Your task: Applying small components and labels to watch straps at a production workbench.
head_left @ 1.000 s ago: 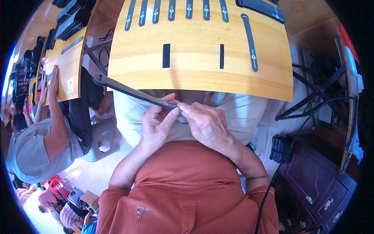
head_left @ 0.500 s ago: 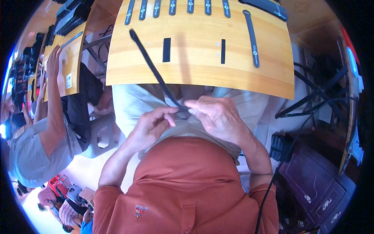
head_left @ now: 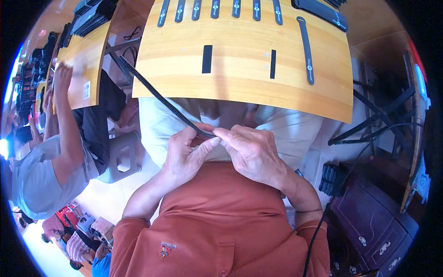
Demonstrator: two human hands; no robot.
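Note:
In front of my belly, both hands meet at the lower end of a thin bundle of long black straps (head_left: 159, 98). The bundle slants up to the left, past the table's near left corner. My left hand (head_left: 182, 156) pinches it between thumb and fingers. My right hand (head_left: 254, 152) pinches its end just beside the left thumb, and that end is partly hidden by the fingers. On the wooden table (head_left: 244, 87) a single dark strap with a slotted head (head_left: 306, 51) lies at the right. Several similar straps (head_left: 215, 8) lie in a row along the far side.
Two short black strips (head_left: 207, 59) lie on the tabletop. A dark stack of straps (head_left: 319, 14) sits at its far right. Another person (head_left: 55, 166) works at a table on the left. A black cable (head_left: 318, 226) and dark drawers (head_left: 374, 226) are at my right.
My left hand has closed on the strap bundle, which only the right hand held before. The bundle's far end has swung left, off the tabletop.

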